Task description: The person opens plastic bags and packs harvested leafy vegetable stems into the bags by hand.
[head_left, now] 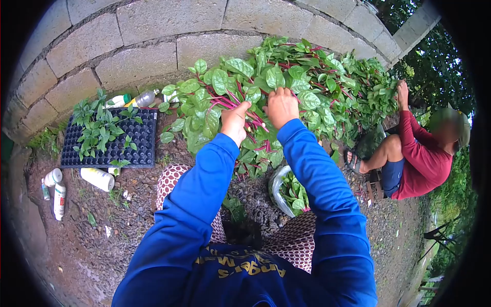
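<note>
A large heap of Malabar spinach, with broad green leaves and red-purple stems, lies along the foot of the block wall. My left hand is closed around a bunch of these stems, whose cut ends point towards my right hand. Just to the right, my right hand is closed at the heap, fingers curled down among leaves and stems; its fingertips are hidden. Below my right hand, a clear plastic bag holding more leafy stems stands on the ground, partly covered by my right sleeve.
A concrete block wall curves behind the heap. At left, a black seedling tray carries leafy seedlings, with white bottles lying around it. At right, another person in a red shirt sits low, one hand at the heap.
</note>
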Motion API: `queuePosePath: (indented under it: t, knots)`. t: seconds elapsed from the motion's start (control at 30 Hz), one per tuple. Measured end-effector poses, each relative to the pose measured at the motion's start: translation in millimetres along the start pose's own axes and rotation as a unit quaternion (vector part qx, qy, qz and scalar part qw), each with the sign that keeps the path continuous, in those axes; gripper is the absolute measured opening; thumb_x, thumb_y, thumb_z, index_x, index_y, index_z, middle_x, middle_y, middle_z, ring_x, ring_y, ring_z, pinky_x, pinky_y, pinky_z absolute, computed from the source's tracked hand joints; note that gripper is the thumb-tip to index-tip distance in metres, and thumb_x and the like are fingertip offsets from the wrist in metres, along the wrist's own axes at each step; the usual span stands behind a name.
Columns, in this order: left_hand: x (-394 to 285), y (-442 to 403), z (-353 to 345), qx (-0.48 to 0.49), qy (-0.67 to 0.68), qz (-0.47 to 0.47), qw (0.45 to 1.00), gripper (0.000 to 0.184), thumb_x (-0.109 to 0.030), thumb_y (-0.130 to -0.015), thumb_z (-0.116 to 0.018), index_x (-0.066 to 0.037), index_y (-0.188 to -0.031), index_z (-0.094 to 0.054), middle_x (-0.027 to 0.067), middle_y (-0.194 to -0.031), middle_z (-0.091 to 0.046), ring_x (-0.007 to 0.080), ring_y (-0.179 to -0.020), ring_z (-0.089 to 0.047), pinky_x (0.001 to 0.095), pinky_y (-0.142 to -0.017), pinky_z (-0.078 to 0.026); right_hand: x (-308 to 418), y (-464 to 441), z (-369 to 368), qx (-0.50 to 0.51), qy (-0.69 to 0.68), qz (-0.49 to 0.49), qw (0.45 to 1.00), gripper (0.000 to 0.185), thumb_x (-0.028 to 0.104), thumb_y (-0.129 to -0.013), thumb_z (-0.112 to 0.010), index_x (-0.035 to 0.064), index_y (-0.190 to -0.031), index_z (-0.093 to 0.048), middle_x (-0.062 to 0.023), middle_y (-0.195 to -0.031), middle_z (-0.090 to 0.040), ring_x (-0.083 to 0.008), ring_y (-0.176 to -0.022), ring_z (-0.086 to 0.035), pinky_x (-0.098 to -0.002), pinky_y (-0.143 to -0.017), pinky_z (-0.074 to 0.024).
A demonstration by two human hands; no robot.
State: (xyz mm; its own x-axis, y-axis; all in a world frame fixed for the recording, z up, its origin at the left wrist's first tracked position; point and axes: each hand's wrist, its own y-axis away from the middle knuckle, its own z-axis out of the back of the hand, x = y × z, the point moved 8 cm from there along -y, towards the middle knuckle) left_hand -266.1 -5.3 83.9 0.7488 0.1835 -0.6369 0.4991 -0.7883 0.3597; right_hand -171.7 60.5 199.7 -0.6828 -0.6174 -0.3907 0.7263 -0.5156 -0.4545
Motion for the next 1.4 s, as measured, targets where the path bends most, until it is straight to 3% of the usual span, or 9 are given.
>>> queuePosePath:
  t: [0.03,0.27,0.43,0.63,0.73,0.9,1.1,1.23,1.4]
  knots:
    - [-1,-1,0,0.009,-0.019,-0.011,1.000,0.022,-0.011,-0.073,-0.070,0.000,-0.088,-0.058,0.0098,-0.085,-0.057,0.0222,-0.073,-0.054,0.0419,-0.061,-0.047,2,3,-9,0.021,0.025,-0.005,0.999,0.016,0.016,-0.083,-0.051,0.0053,-0.081,-0.064,-0.0131,-0.081,-0.063,-0.0242,-0.067,-0.065,-0.0353,-0.061,-0.0532]
    - [7,1,4,-0.004,-0.056,-0.002,0.998,0.025,-0.011,-0.072,-0.070,0.002,-0.090,-0.058,0.0104,-0.088,-0.057,0.0221,-0.077,-0.053,0.0418,-0.068,-0.046,-28,-2,21,0.039,-0.193,-0.151,0.969,0.020,0.021,-0.079,-0.058,0.0014,-0.079,-0.063,-0.0204,-0.074,-0.064,-0.0371,-0.072,-0.063,-0.0450,-0.064,-0.0512]
    - [0,13,-9,0.008,0.059,0.048,0.997,0.041,-0.034,-0.066,-0.082,-0.005,-0.088,-0.061,0.0021,-0.073,-0.053,0.0140,-0.063,-0.046,0.0339,-0.065,-0.041,44,28,41,0.015,-0.164,-0.037,0.986,0.011,0.010,-0.079,-0.053,0.0004,-0.083,-0.056,-0.0159,-0.081,-0.058,-0.0323,-0.073,-0.061,-0.0409,-0.060,-0.0508]
    - [21,-3,3,0.105,-0.036,0.055,0.992,0.026,-0.020,-0.074,-0.071,-0.003,-0.091,-0.061,0.0082,-0.084,-0.062,0.0203,-0.074,-0.060,0.0367,-0.064,-0.049,60,63,40,0.017,-0.203,0.065,0.977,0.028,0.014,-0.083,-0.054,-0.0009,-0.106,-0.053,-0.0161,-0.086,-0.059,-0.0270,-0.083,-0.060,-0.0375,-0.061,-0.0508]
    - [21,-5,2,0.094,0.004,0.037,0.995,0.015,-0.013,-0.073,-0.067,-0.002,-0.081,-0.060,0.0062,-0.071,-0.061,0.0201,-0.059,-0.059,0.0346,-0.053,-0.049,10,51,59,0.172,-0.469,-0.036,0.865,0.035,0.023,-0.084,-0.057,0.0022,-0.112,-0.055,-0.0173,-0.088,-0.063,-0.0253,-0.087,-0.062,-0.0368,-0.065,-0.0510]
    - [3,5,-8,0.069,-0.048,0.017,0.996,0.015,-0.015,-0.073,-0.067,-0.005,-0.081,-0.059,0.0048,-0.071,-0.059,0.0185,-0.058,-0.057,0.0344,-0.049,-0.047,-128,35,-45,0.041,-0.308,-0.278,0.909,0.036,0.034,-0.083,-0.062,0.0051,-0.103,-0.065,-0.0187,-0.090,-0.065,-0.0294,-0.087,-0.063,-0.0403,-0.078,-0.0474]
    - [-31,17,-28,0.102,-0.046,-0.064,0.992,0.015,-0.014,-0.074,-0.068,-0.003,-0.082,-0.061,0.0041,-0.073,-0.058,0.0143,-0.058,-0.055,0.0327,-0.045,-0.046,-141,22,-84,0.138,-0.677,-0.368,0.623,0.018,0.015,-0.087,-0.057,0.0018,-0.091,-0.068,-0.0002,-0.073,-0.061,-0.0093,-0.063,-0.050,-0.0243,-0.059,-0.0408]
    - [-7,0,-4,0.041,-0.047,-0.006,0.998,0.016,-0.010,-0.072,-0.067,0.000,-0.084,-0.061,0.0072,-0.073,-0.060,0.0189,-0.062,-0.059,0.0343,-0.056,-0.049,-194,-2,15,-0.073,-0.618,-0.367,0.691,0.020,0.018,-0.088,-0.056,0.0029,-0.091,-0.069,0.0031,-0.062,-0.053,-0.0065,-0.053,-0.042,-0.0232,-0.050,-0.0341]
    - [18,-25,9,0.028,-0.054,-0.005,0.998,0.023,-0.009,-0.072,-0.067,0.003,-0.091,-0.060,0.0113,-0.081,-0.063,0.0226,-0.069,-0.061,0.0380,-0.060,-0.051,-152,-22,91,-0.220,-0.437,-0.228,0.842,0.023,0.020,-0.086,-0.058,0.0021,-0.096,-0.067,-0.0139,-0.082,-0.068,-0.0219,-0.071,-0.065,-0.0328,-0.065,-0.0484]
